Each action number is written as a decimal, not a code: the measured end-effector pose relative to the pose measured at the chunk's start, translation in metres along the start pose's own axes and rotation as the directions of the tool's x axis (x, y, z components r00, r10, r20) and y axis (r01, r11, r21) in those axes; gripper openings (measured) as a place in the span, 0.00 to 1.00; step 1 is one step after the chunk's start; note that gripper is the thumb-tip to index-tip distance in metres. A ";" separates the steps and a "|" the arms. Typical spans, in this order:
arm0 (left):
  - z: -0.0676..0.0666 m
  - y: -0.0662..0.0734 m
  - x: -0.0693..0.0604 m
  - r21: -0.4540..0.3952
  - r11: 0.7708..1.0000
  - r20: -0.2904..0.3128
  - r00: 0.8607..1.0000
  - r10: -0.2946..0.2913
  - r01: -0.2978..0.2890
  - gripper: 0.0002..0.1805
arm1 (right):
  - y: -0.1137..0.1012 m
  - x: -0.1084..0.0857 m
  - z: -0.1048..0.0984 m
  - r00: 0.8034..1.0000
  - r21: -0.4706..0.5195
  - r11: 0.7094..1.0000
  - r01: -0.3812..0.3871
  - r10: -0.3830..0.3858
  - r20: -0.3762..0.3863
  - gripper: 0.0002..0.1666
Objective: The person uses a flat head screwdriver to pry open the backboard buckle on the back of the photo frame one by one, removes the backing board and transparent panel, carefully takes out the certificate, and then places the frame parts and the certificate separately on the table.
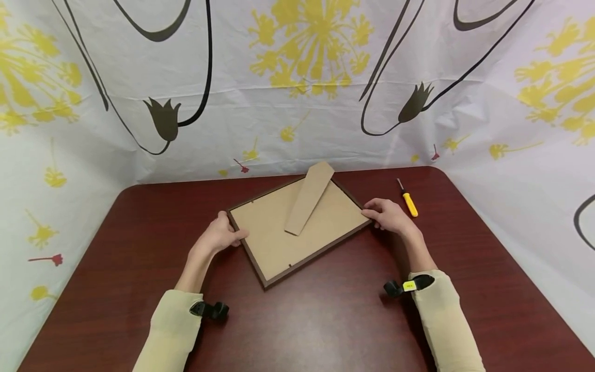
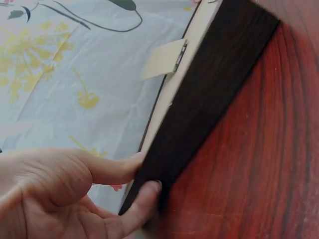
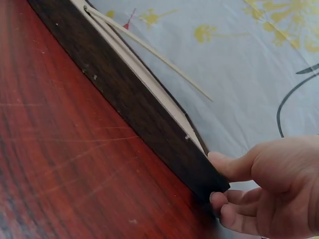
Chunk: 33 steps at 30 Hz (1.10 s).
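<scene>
A picture frame (image 1: 297, 253) lies back side up, turned at an angle on the dark red table. Its tan backing board (image 1: 262, 227) carries a stand leg (image 1: 309, 199) that juts up and past the far edge. At the frame's left end, my left hand (image 1: 222, 233) grips the rim, thumb on the backing and fingers round the outer side. My right hand (image 1: 387, 214) pinches the right corner between thumb and fingers. Both wrist views show the dark side wall of the frame (image 2: 199, 94) with fingertips on its outer and lower side.
A screwdriver (image 1: 409, 203) with a yellow handle lies on the table (image 1: 325, 320) to the right of my right hand. Behind the table and at both sides hangs a white sheet (image 1: 279, 103) printed with flowers.
</scene>
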<state>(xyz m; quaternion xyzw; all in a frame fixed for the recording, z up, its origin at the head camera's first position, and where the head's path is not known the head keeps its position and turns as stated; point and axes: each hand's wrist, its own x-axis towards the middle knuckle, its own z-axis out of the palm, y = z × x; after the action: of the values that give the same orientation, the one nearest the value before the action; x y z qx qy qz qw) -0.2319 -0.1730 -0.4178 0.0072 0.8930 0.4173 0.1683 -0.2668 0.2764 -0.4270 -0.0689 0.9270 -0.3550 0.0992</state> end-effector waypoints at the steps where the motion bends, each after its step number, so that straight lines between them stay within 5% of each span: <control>1: 0.000 0.000 -0.002 0.000 1.000 0.002 1.000 0.000 0.000 0.54 | 0.000 0.001 0.001 1.000 -0.004 1.000 -0.007 0.007 -0.008 0.20; 6: -0.003 0.000 -0.003 0.022 1.000 -0.018 1.000 0.004 -0.004 0.56 | -0.002 -0.001 -0.001 1.000 -0.002 1.000 -0.014 0.014 -0.004 0.21; 15: -0.004 -0.008 0.012 0.093 0.993 -0.157 0.984 0.080 -0.066 0.36 | -0.006 -0.010 -0.011 0.991 0.033 0.998 -0.052 0.047 0.128 0.20; 21: -0.005 -0.015 0.019 0.087 0.990 -0.202 0.971 0.127 -0.111 0.29 | -0.006 -0.011 -0.011 0.979 0.201 0.975 -0.094 0.054 0.196 0.23; 26: -0.008 -0.018 0.012 0.081 0.988 -0.186 0.972 0.143 -0.130 0.25 | -0.010 -0.011 -0.006 0.989 0.254 0.963 -0.092 0.059 0.136 0.24; 33: -0.014 -0.017 -0.003 0.068 0.990 -0.086 0.988 0.129 -0.124 0.16 | -0.013 -0.007 0.000 0.997 0.154 0.985 -0.078 0.077 0.015 0.31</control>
<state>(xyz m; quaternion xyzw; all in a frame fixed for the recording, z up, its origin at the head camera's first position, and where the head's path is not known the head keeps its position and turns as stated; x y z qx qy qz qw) -0.2312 -0.1951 -0.4213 0.0502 0.9100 0.3991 0.1006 -0.2589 0.2680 -0.4171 -0.0264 0.8983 -0.4214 0.1220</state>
